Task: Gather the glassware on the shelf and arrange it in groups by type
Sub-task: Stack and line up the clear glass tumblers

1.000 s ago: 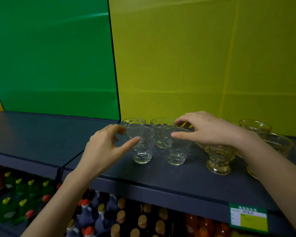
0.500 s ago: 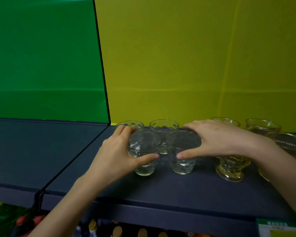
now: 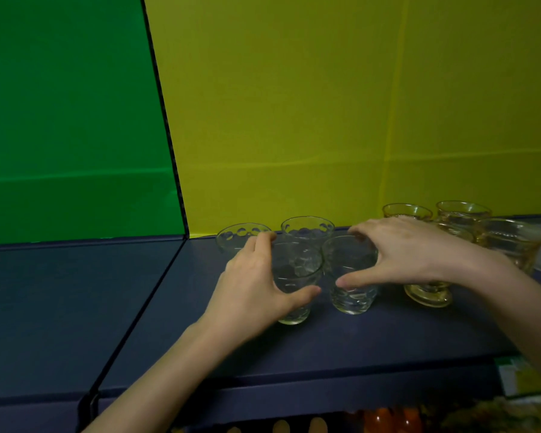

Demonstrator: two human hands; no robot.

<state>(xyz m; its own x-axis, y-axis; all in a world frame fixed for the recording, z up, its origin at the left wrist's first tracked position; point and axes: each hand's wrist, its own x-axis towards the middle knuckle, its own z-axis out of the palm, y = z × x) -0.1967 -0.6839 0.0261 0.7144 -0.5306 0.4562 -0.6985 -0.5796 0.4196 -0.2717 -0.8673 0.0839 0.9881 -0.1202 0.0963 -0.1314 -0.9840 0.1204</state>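
Gripping clear tumblers (image 3: 294, 276), both hands (image 3: 250, 285)

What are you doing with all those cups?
A person is sorting glassware on a dark shelf. The left hand wraps around one clear tumbler and the right hand around another clear tumbler. Two more clear tumblers stand just behind them. The amber footed cups sit together on the right.

A shop: a dark display shelf (image 3: 325, 345) with a price label (image 3: 523, 379) on its edge, bottled drinks (image 3: 384, 421) stocked below
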